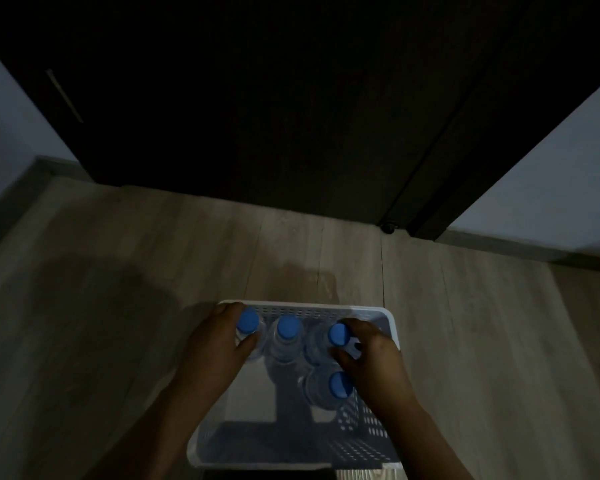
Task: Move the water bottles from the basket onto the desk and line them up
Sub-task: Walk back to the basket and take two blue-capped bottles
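As far as I can see in this dim light, the task is only at its start. All 4 visible bottles are inside the white basket point(309, 304), and none stands on a desk yet. No desk is clearly in view, only a pale wood-grain surface point(118, 271) under the basket and a dark door point(291, 98) behind it, so I cannot say where the line will be made.

Three bottles stand upright in a row along the far wall of the basket: the far-left bottle point(248, 322), the middle bottle point(288, 329) and the far-right bottle point(338, 334). The near-right bottle point(340, 384) stands just in front of the far-right one, very close to it. In my judgement everything is left to do: lift each one out, carry it over, set them side by side.

Both hands reach down into the basket from the near side, w/ the forearms coming up from the bottom of the view.
- **L:** the left hand point(219, 344) is wrapped around the far-left bottle just below its blue cap, fingers curled over the far side and thumb on the near side.
- **R:** the right hand point(371, 351) is clamped on the far-right bottle at the neck, fingers curled past the cap and thumb below it.

I cannot tell whether either bottle is already raised from the basket bottom.
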Available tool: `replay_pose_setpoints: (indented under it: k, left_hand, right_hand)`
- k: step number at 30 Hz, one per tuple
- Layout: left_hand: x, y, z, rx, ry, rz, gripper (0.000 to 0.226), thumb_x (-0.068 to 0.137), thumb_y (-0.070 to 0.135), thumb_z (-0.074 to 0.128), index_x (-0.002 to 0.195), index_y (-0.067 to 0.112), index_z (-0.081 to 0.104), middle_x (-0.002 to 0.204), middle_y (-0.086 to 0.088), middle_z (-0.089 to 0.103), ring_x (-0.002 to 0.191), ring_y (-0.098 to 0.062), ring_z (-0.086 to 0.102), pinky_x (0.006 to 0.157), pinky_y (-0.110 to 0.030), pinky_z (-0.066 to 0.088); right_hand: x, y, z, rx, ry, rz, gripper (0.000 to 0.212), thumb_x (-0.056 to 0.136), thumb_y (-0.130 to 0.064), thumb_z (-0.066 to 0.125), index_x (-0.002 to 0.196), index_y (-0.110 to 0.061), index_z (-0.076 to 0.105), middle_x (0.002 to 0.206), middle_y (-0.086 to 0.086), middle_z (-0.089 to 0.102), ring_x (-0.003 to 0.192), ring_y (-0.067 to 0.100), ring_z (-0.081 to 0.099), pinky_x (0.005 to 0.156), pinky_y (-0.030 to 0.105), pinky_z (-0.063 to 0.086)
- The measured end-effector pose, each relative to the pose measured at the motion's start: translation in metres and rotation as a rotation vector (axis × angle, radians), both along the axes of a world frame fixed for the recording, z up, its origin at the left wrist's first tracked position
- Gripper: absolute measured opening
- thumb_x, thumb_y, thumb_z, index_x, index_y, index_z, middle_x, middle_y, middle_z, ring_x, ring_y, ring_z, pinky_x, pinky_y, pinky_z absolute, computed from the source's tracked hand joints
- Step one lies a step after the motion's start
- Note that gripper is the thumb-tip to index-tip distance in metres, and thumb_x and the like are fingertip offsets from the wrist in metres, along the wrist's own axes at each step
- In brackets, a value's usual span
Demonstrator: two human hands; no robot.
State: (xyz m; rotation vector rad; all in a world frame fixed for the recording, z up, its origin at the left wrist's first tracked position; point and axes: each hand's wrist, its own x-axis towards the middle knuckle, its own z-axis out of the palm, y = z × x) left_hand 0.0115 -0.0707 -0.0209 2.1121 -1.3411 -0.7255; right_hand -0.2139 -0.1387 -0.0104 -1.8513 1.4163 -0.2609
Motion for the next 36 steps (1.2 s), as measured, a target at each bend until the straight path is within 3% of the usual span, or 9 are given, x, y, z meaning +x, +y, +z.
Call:
replay_pose_setpoints:
  k: [3,8,12,17,21,23,27,30,36]
  left_hand:
    - [0.0,0.001,-0.001,-0.035,0.048,0.007,0.035,0.084,0.021,0.069,0.117,0.013,0.059,0.116,-0.004,0.062,0.103,-0.018,0.059,0.09,-0.035,0.05]
    - [-0.002,0.007,0.001,-0.105,0.111,0.05,0.036,0.083,0.014,0.07,0.118,0.011,0.061,0.115,-0.003,0.065,0.106,-0.017,0.061,0.094,-0.037,0.05]
    - [-0.003,0.009,0.005,-0.109,0.119,0.069,0.037,0.083,0.011,0.069,0.119,0.008,0.06,0.116,-0.005,0.065,0.106,-0.019,0.061,0.094,-0.038,0.05]
    - [-0.001,0.01,0.013,-0.102,0.168,0.069,0.033,0.086,0.012,0.066,0.118,0.01,0.06,0.116,-0.002,0.064,0.106,-0.017,0.06,0.094,-0.038,0.05]
    - [-0.001,0.014,0.035,-0.135,0.146,0.091,0.029,0.084,0.011,0.068,0.112,0.013,0.061,0.106,0.006,0.058,0.099,-0.016,0.058,0.085,-0.03,0.047]
    - [-0.001,0.016,0.055,-0.14,0.134,0.089,0.03,0.083,0.009,0.069,0.112,0.013,0.061,0.105,0.008,0.056,0.1,-0.017,0.058,0.086,-0.03,0.046]
    - [0.003,0.022,0.119,-0.112,0.061,0.048,0.031,0.084,0.016,0.068,0.114,0.017,0.06,0.111,0.005,0.062,0.103,-0.013,0.06,0.092,-0.032,0.049]
    - [0.001,0.029,0.181,-0.108,0.045,0.027,0.028,0.084,0.019,0.067,0.111,0.019,0.06,0.11,0.003,0.065,0.102,-0.013,0.062,0.091,-0.033,0.051]
    - [-0.006,0.043,0.329,-0.149,0.083,0.03,0.03,0.081,0.017,0.071,0.11,0.014,0.063,0.108,0.0,0.066,0.098,-0.014,0.062,0.089,-0.032,0.05]
  right_hand:
    - [0.001,0.0,-0.002,0.003,-0.046,-0.031,0.029,0.084,-0.022,0.071,0.104,-0.038,0.057,0.096,-0.02,0.06,0.086,-0.012,0.055,0.07,-0.003,0.039]
    - [0.001,0.006,-0.009,-0.091,-0.109,-0.077,0.025,0.083,-0.02,0.072,0.108,-0.019,0.068,0.097,-0.013,0.062,0.09,0.0,0.056,0.075,0.0,0.04]
    - [0.001,0.007,-0.008,-0.109,-0.177,-0.11,0.025,0.082,-0.017,0.072,0.107,-0.015,0.069,0.098,-0.008,0.066,0.091,0.001,0.056,0.078,0.002,0.041]
    - [0.007,0.01,0.005,-0.139,-0.29,-0.209,0.027,0.085,-0.02,0.07,0.094,-0.044,0.064,0.092,-0.027,0.068,0.091,-0.008,0.062,0.073,0.008,0.048]
    - [0.006,0.012,0.035,-0.185,-0.4,-0.225,0.03,0.085,-0.015,0.07,0.091,-0.044,0.068,0.094,-0.019,0.07,0.091,0.001,0.066,0.074,0.01,0.05]
    - [0.006,0.015,0.058,-0.18,-0.409,-0.217,0.031,0.085,-0.013,0.069,0.091,-0.043,0.068,0.092,-0.02,0.069,0.089,0.005,0.065,0.073,0.01,0.05]
    - [0.008,0.02,0.123,-0.175,-0.413,-0.227,0.047,0.083,-0.005,0.071,0.086,-0.052,0.065,0.091,-0.028,0.069,0.087,-0.009,0.064,0.07,0.002,0.045]
    - [0.005,0.025,0.177,-0.159,-0.411,-0.222,0.045,0.081,-0.001,0.072,0.084,-0.046,0.065,0.088,-0.026,0.069,0.085,-0.01,0.064,0.07,0.001,0.045]
    - [0.0,0.044,0.31,-0.181,-0.391,-0.244,0.039,0.076,-0.006,0.077,0.106,-0.028,0.065,0.103,-0.019,0.068,0.098,-0.011,0.061,0.081,0.002,0.045]
